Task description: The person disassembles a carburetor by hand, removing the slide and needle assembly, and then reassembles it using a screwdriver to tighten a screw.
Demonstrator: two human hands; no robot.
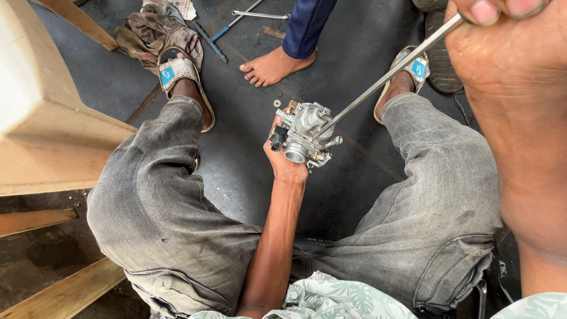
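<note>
Metal carburetor [304, 134], gripped in the left hand [285, 162] with fingers clenched around its underside, was held between the knees above the dark floor [248, 171]. The right hand [508, 65], fingers clenched on a thin rod [390, 74], set the rod's tip against the carburetor's top.

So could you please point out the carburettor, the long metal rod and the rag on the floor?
carburettor [304, 134]: head view, on its silver body.
long metal rod [390, 74]: head view, mid-shaft.
rag [155, 31]: head view, on its crumpled middle.
</note>
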